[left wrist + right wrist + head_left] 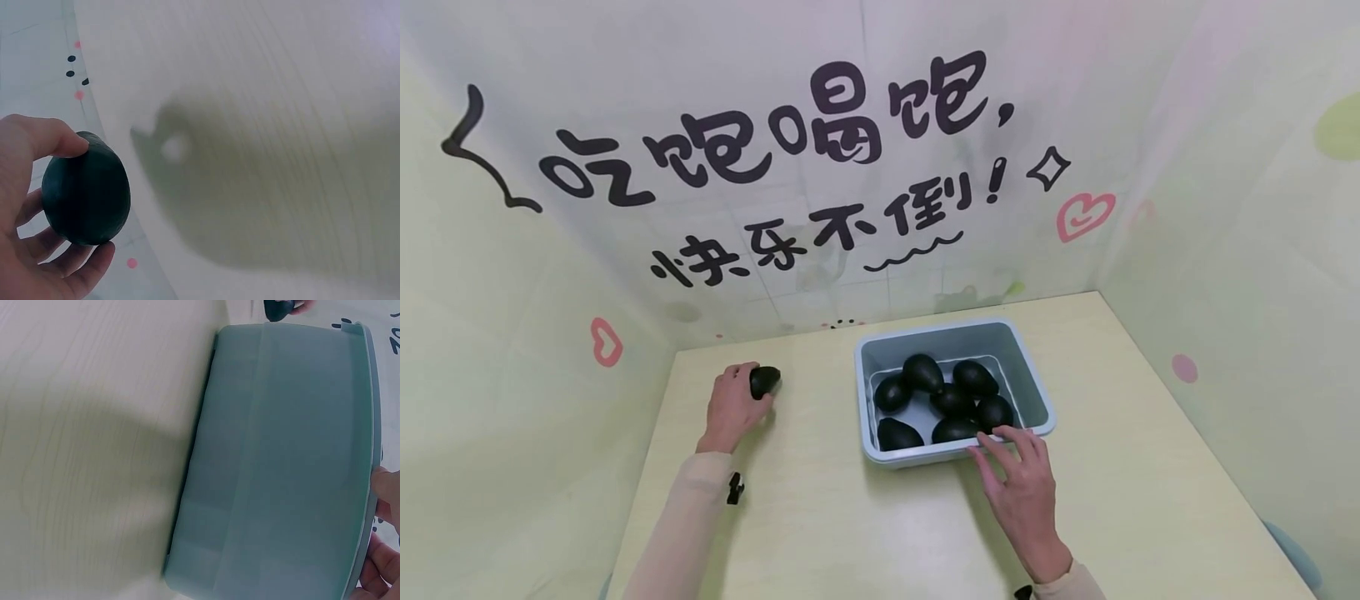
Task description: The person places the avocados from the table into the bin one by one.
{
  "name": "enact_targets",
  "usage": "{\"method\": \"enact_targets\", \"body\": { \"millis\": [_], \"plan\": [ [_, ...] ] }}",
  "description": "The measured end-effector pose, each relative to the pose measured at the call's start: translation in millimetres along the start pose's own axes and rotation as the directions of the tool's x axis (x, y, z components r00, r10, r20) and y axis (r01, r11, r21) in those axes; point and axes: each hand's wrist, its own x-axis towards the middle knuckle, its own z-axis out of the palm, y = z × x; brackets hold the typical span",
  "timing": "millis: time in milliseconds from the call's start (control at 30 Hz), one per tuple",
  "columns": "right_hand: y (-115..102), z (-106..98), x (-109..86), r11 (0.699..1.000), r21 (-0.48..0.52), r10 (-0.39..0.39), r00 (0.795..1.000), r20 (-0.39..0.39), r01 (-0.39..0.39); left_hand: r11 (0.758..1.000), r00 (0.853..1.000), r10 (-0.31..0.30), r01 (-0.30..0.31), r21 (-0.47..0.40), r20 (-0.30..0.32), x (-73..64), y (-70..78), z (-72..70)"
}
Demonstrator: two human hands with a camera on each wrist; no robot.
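At the left of the table in the head view, my left hand (pixel 732 406) holds a dark avocado (pixel 765 381) between thumb and fingers. The left wrist view shows the same avocado (pixel 87 190), smooth and blackish green, with the thumb on one side and fingertips on the other. My right hand (pixel 1021 487) pinches the near rim of a grey-blue plastic bin (pixel 951 327), toward its right corner. Several more dark avocados (pixel 922 372) lie in the bin. The right wrist view shows the bin's outer wall (pixel 281 462), with the thumb outside the rim.
The bin stands on a pale wood-grain table (pixel 820 517), right of the middle. A printed cloth backdrop (pixel 820 292) with black lettering hangs behind the table's far edge, and similar cloth hangs along both sides.
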Motion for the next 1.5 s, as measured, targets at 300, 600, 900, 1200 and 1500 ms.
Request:
{"method": "enact_targets", "body": {
  "millis": [300,600,900,1200,1500],
  "plan": [
    [-3.3,-0.2,2.1,1.000,-0.002,0.004,1.000,-0.024,-0.004,0.998,0.999,0.041,-0.043,0.042,0.035,-2.0,14.4,-8.0],
    [-3.0,-0.3,2.1,1.000,0.010,0.005,1.000,-0.022,-0.005,0.996,0.997,0.077,-0.078,0.045,0.021,-5.8,21.0,-9.7],
    [-3.2,0.6,2.1,1.000,0.006,0.015,0.999,-0.028,-0.015,0.989,0.991,0.136,-0.136,0.062,-0.003,-10.2,25.1,-10.0],
    [-3.3,0.9,1.2,1.000,0.006,0.009,1.000,-0.030,-0.009,0.982,0.985,0.175,-0.174,0.074,-0.004,-17.6,36.5,-11.2],
    [0.7,1.9,-0.3,1.000,0.028,0.014,1.000,-0.011,-0.014,0.978,0.981,0.193,-0.193,0.076,0.015,-24.3,49.2,-8.6]
  ]
}}
